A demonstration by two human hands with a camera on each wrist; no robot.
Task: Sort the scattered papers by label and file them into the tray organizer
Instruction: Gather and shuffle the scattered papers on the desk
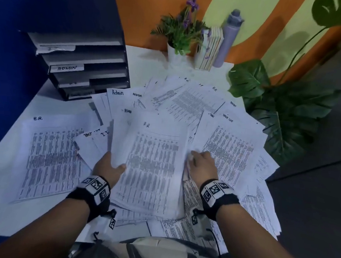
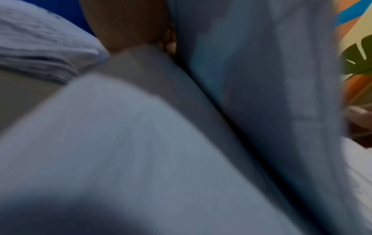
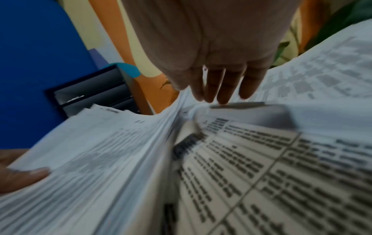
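Note:
A black tray organizer [image 1: 89, 64] [image 3: 94, 92] with slots labelled I.T. and ADMIN stands at the back left of the white table [image 1: 11, 107]. Printed sheets lie fanned across the table, hand-marked Admin [image 1: 118, 92], Track List [image 1: 230, 148] and I.T. One H.R. sheet [image 1: 50, 157] lies apart at the left. A tilted stack of sheets topped by an H.R. page [image 1: 151, 163] [image 3: 100, 159] is held between both hands. My left hand [image 1: 109, 167] [image 2: 128, 23] grips its left edge, thumb on top. My right hand [image 1: 201, 162] [image 3: 217, 89] pinches its right edge, fingertips down on the sheets below.
A potted plant [image 1: 179, 33], a row of books [image 1: 210, 49] and a lilac bottle [image 1: 229, 36] stand at the back of the table. Large green leaves [image 1: 282, 107] overhang its right edge. A blue wall [image 1: 11, 39] runs along the left.

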